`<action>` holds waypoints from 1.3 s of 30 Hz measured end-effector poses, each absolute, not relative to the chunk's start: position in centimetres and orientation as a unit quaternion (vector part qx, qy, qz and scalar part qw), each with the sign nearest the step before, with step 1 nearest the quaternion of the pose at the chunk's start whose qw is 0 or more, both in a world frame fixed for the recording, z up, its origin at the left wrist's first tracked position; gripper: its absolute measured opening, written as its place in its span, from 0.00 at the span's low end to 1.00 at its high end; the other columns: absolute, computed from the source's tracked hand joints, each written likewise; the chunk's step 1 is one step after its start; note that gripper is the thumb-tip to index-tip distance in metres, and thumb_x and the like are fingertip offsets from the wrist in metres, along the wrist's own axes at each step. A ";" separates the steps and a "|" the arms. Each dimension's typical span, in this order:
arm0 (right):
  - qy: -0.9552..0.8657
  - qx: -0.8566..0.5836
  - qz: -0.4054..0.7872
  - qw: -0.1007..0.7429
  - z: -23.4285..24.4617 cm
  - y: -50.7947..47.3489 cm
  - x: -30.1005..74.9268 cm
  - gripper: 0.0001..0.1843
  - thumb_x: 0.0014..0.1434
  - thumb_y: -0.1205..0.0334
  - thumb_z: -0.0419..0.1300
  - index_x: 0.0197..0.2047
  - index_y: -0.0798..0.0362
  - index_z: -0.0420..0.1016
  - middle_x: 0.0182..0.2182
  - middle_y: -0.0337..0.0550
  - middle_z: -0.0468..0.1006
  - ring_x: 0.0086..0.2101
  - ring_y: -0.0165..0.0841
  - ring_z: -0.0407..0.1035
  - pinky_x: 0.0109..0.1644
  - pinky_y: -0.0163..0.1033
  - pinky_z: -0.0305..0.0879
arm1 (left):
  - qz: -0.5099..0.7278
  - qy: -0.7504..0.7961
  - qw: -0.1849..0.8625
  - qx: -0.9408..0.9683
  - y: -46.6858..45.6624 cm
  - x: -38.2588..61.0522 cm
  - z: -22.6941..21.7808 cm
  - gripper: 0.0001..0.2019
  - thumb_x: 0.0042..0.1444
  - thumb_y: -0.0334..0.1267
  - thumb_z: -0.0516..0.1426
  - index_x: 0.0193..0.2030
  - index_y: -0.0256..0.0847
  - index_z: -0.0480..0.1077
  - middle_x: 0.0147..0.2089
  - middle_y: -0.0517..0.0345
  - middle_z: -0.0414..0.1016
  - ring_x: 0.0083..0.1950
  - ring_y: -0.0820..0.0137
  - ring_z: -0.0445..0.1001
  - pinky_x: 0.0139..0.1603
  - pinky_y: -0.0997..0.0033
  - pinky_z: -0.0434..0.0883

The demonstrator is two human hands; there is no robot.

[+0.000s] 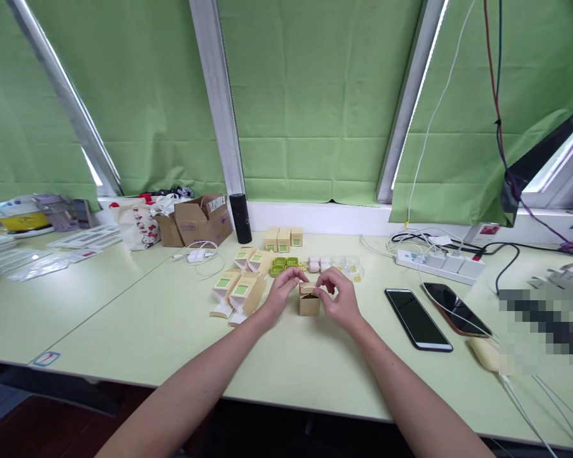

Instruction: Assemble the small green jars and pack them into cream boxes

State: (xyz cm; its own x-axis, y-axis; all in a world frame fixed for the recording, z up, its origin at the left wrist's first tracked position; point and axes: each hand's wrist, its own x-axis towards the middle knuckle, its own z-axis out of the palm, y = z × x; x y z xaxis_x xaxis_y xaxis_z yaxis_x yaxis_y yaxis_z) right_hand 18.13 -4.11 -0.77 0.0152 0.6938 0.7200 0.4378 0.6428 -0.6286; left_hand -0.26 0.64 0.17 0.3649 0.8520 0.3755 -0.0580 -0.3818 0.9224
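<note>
Between my two hands a small brown cardboard box [309, 306] stands upright on the table, its top flaps partly raised. My left hand [284, 291] is closed at the top left edge of the box, fingertips on the flap area. From the right, my right hand [338, 298] pinches the top flap. What lies inside the box is hidden. To the left are several open boxes [254, 294] with a green window and white flaps out. Just behind my hands sit green square cups [282, 264], small pale pink pieces [314, 266] and clear plastic cups [351, 267] with yellow bits.
Several closed little boxes [283, 240] stand farther back, near a black bottle [240, 218] and a large open carton [201, 219]. Two phones [418, 319] lie to the right, with a power strip [439, 264] and cables behind. A white cable [199, 255] lies on the left.
</note>
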 end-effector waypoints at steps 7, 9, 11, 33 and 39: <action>-0.709 -0.423 0.117 0.552 -0.7 -4.4 18.2 0.05 0.56 0.66 0.61 0.33 0.47 0.69 0.32 0.41 0.70 0.30 0.35 0.60 0.35 0.42 0.59 | 0.468 0.297 0.425 0.716 0.3 -0.2 0.0 0.19 0.63 0.58 0.59 0.42 0.41 0.73 0.43 0.52 0.76 0.47 0.60 0.73 0.53 0.61 0.69; -0.713 -0.422 0.120 0.547 -0.7 -4.4 18.2 0.05 0.56 0.66 0.61 0.33 0.47 0.69 0.32 0.41 0.71 0.30 0.35 0.61 0.35 0.42 0.60 | 0.466 0.298 0.411 0.725 0.3 -0.2 -0.1 0.20 0.63 0.58 0.59 0.42 0.41 0.73 0.43 0.52 0.76 0.48 0.60 0.73 0.54 0.61 0.68; -0.716 -0.418 0.122 0.546 -0.8 -4.4 18.3 0.05 0.55 0.67 0.61 0.33 0.47 0.69 0.32 0.41 0.71 0.30 0.35 0.61 0.35 0.42 0.60 | 0.466 0.297 0.404 0.729 0.4 -0.2 -0.2 0.19 0.63 0.57 0.59 0.42 0.41 0.73 0.43 0.52 0.76 0.49 0.60 0.73 0.55 0.61 0.67; -0.744 -0.416 0.125 0.508 -1.1 -4.3 18.6 0.06 0.53 0.67 0.61 0.32 0.46 0.68 0.31 0.39 0.70 0.30 0.35 0.61 0.35 0.41 0.59 | 0.448 0.303 0.378 0.751 0.5 -0.6 -0.8 0.13 0.62 0.49 0.60 0.46 0.43 0.72 0.48 0.52 0.75 0.56 0.57 0.70 0.61 0.59 0.63; -0.748 -0.409 0.129 0.507 -1.3 -4.2 18.6 0.05 0.56 0.65 0.60 0.32 0.47 0.68 0.30 0.40 0.70 0.30 0.35 0.61 0.35 0.41 0.58 | 0.448 0.304 0.378 0.751 0.5 -0.6 -0.9 0.12 0.60 0.46 0.61 0.46 0.43 0.72 0.49 0.51 0.74 0.56 0.57 0.70 0.61 0.57 0.63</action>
